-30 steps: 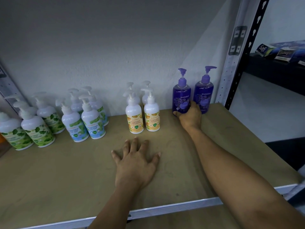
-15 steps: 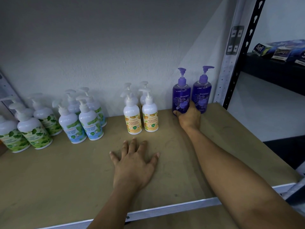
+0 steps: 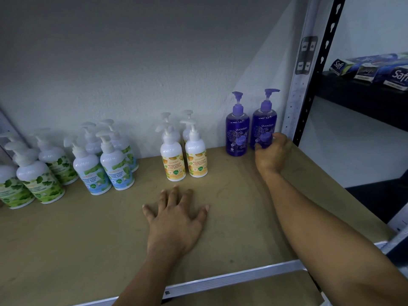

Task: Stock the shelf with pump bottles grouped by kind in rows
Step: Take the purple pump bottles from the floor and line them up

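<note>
Nearest is the metal front rail (image 3: 220, 281) of the shelf (image 3: 66, 250), a tan board that runs back to a pale wall (image 3: 154, 62). The left hand (image 3: 176, 219) lies palm-down on the board near its middle, fingers straight and spread, holding nothing.

Farther in and to the right, the right hand (image 3: 272, 151) reaches to the back corner. Its fingers are curled round the lower body of the right purple bottle (image 3: 265, 120) in a close grip; how far they wrap behind the bottle is hidden. That bottle stands upright on the board at the wall, just beside the left purple bottle (image 3: 237, 133). The two seem to touch, but the dim light makes it hard to be sure. Both read "guardian" and have purple pumps.

Along the far edge, leftward, the other kinds stand in their own groups, all with white pumps:
- The yellow-label bottles (image 3: 173, 160) stand two in front and two behind.
- The blue-label bottles (image 3: 91, 171) stand well apart from the yellow ones.
- The green-leaf bottles (image 3: 39, 180) stand at the far left, partly cut off by the frame.

At the far right, a grey upright (image 3: 297, 96) and a black slotted post (image 3: 318, 69) rise beside the purple pair. Beyond them a dark neighbouring shelf (image 3: 364, 93) carries Safi boxes (image 3: 395, 76).
</note>
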### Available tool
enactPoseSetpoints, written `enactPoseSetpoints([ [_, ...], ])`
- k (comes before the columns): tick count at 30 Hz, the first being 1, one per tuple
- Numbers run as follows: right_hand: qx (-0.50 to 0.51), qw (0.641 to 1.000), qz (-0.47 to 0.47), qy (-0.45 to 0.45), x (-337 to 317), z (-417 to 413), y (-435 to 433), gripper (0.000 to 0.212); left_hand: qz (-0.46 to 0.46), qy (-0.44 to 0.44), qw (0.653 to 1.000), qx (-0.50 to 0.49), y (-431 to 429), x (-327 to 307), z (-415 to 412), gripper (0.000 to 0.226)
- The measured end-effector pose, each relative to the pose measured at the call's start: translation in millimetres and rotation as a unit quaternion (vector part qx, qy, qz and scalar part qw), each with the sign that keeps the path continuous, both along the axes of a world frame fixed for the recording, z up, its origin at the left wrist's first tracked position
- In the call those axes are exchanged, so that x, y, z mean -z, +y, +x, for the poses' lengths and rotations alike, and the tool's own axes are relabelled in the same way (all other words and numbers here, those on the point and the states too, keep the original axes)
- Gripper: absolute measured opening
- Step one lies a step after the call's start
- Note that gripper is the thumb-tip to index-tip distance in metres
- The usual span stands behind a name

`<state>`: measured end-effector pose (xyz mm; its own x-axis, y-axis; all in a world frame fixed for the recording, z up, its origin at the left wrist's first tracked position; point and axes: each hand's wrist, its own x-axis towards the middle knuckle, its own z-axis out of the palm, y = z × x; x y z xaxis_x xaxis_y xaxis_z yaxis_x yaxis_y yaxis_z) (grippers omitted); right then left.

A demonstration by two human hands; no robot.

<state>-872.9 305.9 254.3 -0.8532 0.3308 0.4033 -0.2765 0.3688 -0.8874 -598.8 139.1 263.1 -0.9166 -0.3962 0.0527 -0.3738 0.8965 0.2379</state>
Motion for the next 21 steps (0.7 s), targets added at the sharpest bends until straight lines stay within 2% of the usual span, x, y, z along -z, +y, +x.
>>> enactPoseSetpoints([
  [2,-0.003,1.0,0.006,-0.02,-3.0,-5.2,2.3,0.067,0.0,0.0,1.0,0.0,0.2,0.1,0.1,0.075],
  [4,-0.037,0.999,0.007,-0.034,-6.5,-11.1,4.2,0.072,0.0,0.001,1.0,0.0,0.0,0.1,0.1,0.074],
  [7,-0.069,0.997,0.005,-0.038,-6.2,-17.6,8.1,0.065,0.0,0.001,1.0,0.001,-0.1,0.8,-0.6,0.075],
  [12,-0.066,0.997,0.009,-0.031,-6.6,-18.1,7.5,0.058,-0.001,0.004,1.0,-0.002,-0.5,1.6,-0.6,0.075],
  [21,-0.073,0.997,0.013,-0.033,-5.2,-20.2,6.6,0.06,0.0,-0.001,1.0,-0.001,0.2,1.2,-1.2,0.076],
])
